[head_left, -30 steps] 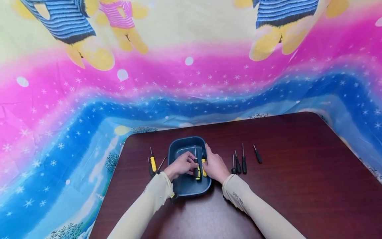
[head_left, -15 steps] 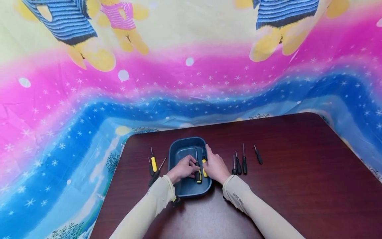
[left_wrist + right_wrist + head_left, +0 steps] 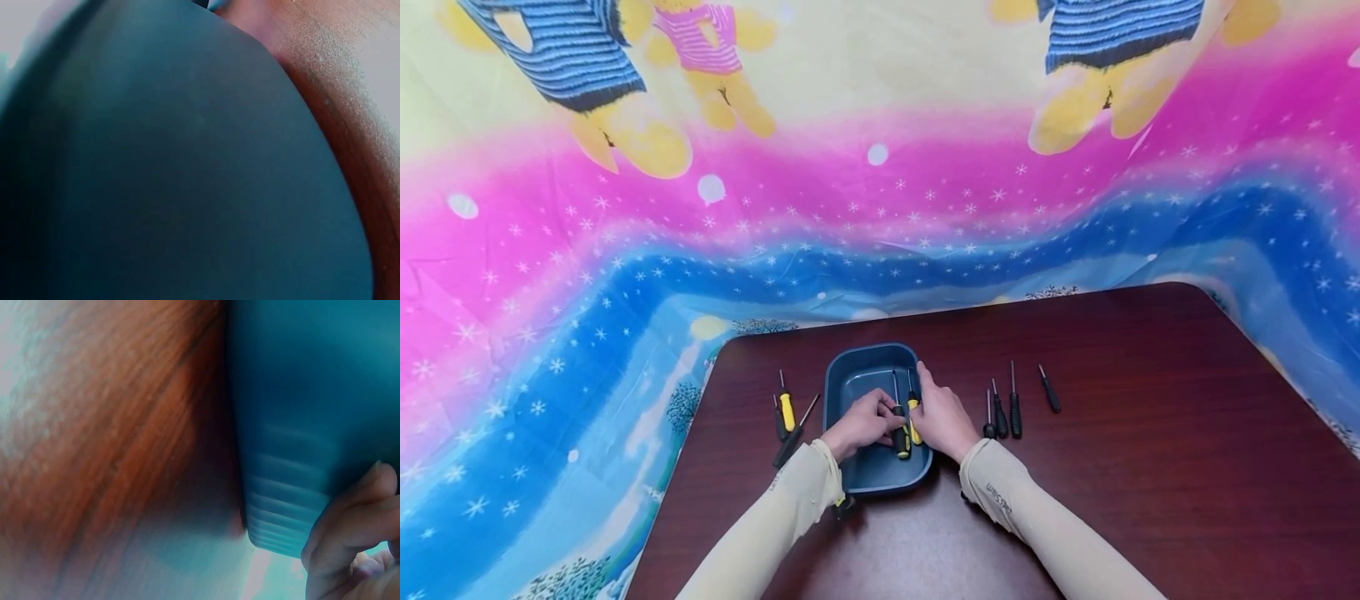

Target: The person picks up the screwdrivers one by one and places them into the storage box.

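Observation:
A blue-grey plastic tray (image 3: 880,482) stands on the table in the head view. Over its inside, my left hand (image 3: 862,423) pinches a black-and-yellow screwdriver (image 3: 902,443), whose shaft points to the far end. Beside it, along the right wall, lies a screwdriver with a yellow handle (image 3: 914,418). My right hand (image 3: 946,422) grips the tray's right wall, its thumb close to that yellow handle. In the right wrist view curled fingers (image 3: 350,531) press against the tray's outer wall (image 3: 294,456). The left wrist view is mostly filled by the blurred tray (image 3: 206,162).
Left of the tray lie a yellow-handled screwdriver (image 3: 787,412), a small black one (image 3: 780,429) and a longer black one (image 3: 788,447). Several black screwdrivers (image 3: 1015,415) lie right of it, one (image 3: 1051,397) set apart. A patterned cloth (image 3: 880,208) hangs behind the table.
My left hand and the black-and-yellow screwdriver have shifted slightly right and nearer, uncovering more of the longer black screwdriver on the left. My right hand stays on the tray.

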The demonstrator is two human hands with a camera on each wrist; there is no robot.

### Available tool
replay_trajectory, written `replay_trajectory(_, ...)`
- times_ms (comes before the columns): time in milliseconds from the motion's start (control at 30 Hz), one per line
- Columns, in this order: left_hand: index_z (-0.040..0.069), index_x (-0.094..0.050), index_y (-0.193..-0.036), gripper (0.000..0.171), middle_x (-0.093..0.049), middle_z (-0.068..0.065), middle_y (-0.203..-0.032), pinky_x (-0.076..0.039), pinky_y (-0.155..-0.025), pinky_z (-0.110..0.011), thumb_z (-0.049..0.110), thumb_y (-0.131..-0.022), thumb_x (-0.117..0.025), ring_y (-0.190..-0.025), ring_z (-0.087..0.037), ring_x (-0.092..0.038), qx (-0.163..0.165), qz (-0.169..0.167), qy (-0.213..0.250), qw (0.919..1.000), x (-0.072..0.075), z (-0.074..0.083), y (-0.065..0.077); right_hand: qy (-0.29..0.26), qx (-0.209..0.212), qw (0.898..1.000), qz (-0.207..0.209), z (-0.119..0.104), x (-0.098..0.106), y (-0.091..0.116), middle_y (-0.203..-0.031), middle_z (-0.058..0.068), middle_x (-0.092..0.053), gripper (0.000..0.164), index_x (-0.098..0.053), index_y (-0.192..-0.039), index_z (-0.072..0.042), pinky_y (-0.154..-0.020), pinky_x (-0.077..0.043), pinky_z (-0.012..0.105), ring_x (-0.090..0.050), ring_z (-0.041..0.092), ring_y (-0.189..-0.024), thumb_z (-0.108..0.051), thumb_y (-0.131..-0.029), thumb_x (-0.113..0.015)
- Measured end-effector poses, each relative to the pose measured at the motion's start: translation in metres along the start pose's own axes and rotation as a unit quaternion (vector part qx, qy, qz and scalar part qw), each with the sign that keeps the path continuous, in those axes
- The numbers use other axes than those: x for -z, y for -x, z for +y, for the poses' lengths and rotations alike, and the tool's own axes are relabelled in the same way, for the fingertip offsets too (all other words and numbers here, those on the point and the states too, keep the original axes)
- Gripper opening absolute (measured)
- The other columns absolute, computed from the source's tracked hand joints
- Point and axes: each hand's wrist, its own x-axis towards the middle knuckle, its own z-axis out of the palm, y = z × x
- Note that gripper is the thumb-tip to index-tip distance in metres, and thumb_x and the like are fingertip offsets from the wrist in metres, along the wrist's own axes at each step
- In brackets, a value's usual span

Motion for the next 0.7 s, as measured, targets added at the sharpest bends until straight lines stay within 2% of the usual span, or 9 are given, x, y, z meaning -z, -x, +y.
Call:
replay_trajectory(333,-0.002,-0.057,-0.115,0.029,-0.067,-0.008,-0.089,-0.063,-0.069,-0.035,0.014,-0.097,-0.073,-0.067,-0.015,-0.069,0.005,-0.004,-0.008,0.9999,0.0002,-0.0006,-0.0004,-0.003,-0.002,1.0,-0.001,0.0018,0.0001,0.0004,-0.059,0.003,-0.055,0.083,-0.019,-0.166,-0.009,-0.052,-0.047,0.03,-0.053,0.018,-0.048,-0.006,-0.095,-0.062)
replay_trajectory(700,-0.002,-0.058,-0.118,0.03,-0.068,-0.01,-0.093,-0.064,-0.073,-0.037,0.013,-0.097,-0.072,-0.074,-0.016,-0.07,0.001,-0.009,0.001,1.0,0.0007,0.0002,0.0003,-0.003,0.009,1.0,0.005,0.0007,0.0007,0.0012,-0.06,0.003,-0.055,0.082,-0.02,-0.165,-0.006,-0.052,-0.046,0.03,-0.052,0.017,-0.049,-0.005,-0.094,-0.062)
